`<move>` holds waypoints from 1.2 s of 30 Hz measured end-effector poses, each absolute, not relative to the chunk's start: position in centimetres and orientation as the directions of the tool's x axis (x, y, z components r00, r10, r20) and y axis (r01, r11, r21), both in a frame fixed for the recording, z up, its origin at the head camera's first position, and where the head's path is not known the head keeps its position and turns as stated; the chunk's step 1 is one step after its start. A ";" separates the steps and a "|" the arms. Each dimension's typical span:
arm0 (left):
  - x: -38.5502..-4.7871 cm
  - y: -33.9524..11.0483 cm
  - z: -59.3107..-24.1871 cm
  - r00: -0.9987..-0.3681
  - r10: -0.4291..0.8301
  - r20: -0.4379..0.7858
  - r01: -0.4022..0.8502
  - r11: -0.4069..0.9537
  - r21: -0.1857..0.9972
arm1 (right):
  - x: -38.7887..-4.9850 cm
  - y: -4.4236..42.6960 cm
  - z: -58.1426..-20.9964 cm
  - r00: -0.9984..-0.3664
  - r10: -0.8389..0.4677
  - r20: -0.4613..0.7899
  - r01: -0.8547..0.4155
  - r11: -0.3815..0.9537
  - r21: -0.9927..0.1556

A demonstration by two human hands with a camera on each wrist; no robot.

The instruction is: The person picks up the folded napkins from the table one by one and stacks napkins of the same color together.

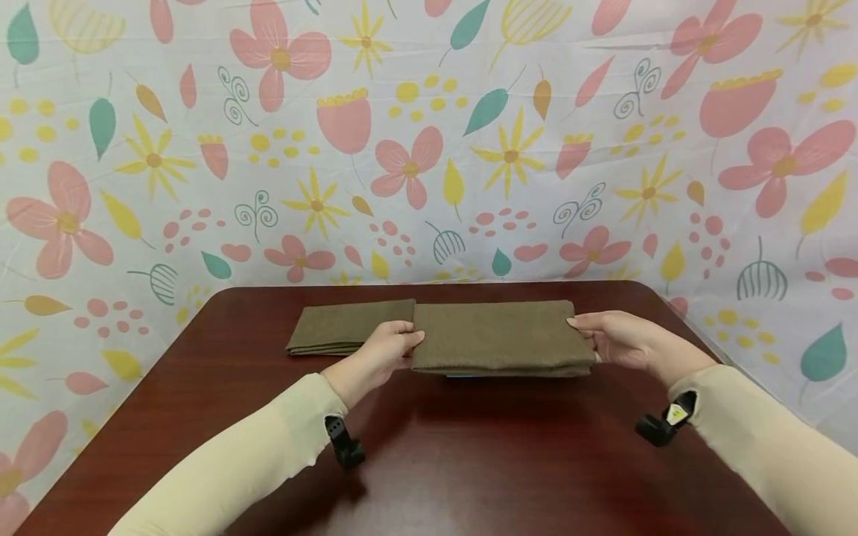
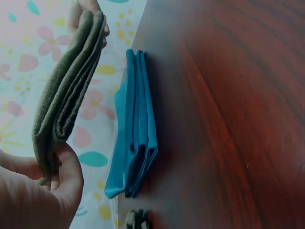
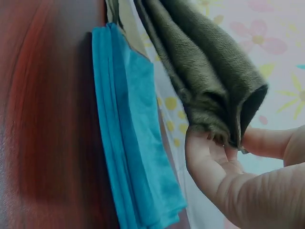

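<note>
A folded olive-brown cloth [image 1: 496,335] is held in the air by both hands, one at each end. My left hand [image 1: 383,348] pinches its left end, thumb on top; in the left wrist view that hand [image 2: 43,186] grips the lower corner of the cloth [image 2: 69,81]. My right hand [image 1: 620,342] pinches the right end, and the right wrist view shows this hand [image 3: 238,176] with fingers under the layered cloth [image 3: 205,62]. Below the held cloth lies a folded blue cloth [image 2: 138,114], also visible in the right wrist view as a blue stack [image 3: 128,124], apart from the olive-brown one.
Another folded olive-brown cloth [image 1: 348,324] lies at the back left of the dark red-brown table [image 1: 469,454], partly behind the left hand. A flowered curtain [image 1: 415,149] hangs behind the table's back edge.
</note>
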State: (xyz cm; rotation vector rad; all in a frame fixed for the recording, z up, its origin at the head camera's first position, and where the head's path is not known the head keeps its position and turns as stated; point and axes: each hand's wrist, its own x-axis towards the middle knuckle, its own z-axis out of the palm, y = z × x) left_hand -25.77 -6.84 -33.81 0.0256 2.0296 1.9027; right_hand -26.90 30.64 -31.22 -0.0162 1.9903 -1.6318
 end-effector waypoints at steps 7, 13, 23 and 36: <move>-26.5 -8.0 -33.7 -0.951 0.204 -0.232 -0.203 0.152 0.967 | -27.4 28.9 -30.6 -0.831 -0.354 -0.429 0.365 0.235 -0.901; -27.1 -9.2 -33.5 -0.953 0.204 -0.223 -0.184 0.192 0.964 | -27.8 27.3 -30.5 -0.836 -0.365 -0.410 0.345 0.231 -0.910; -27.7 -10.8 -32.9 -0.962 0.183 -0.204 -0.168 0.196 0.966 | -28.8 25.0 -30.4 -0.878 -0.317 -0.359 0.309 0.198 -0.930; -28.1 -13.3 -32.6 -0.980 0.103 -0.168 -0.145 0.202 0.969 | -30.5 22.0 -30.3 -0.875 -0.317 -0.365 0.345 0.120 -0.931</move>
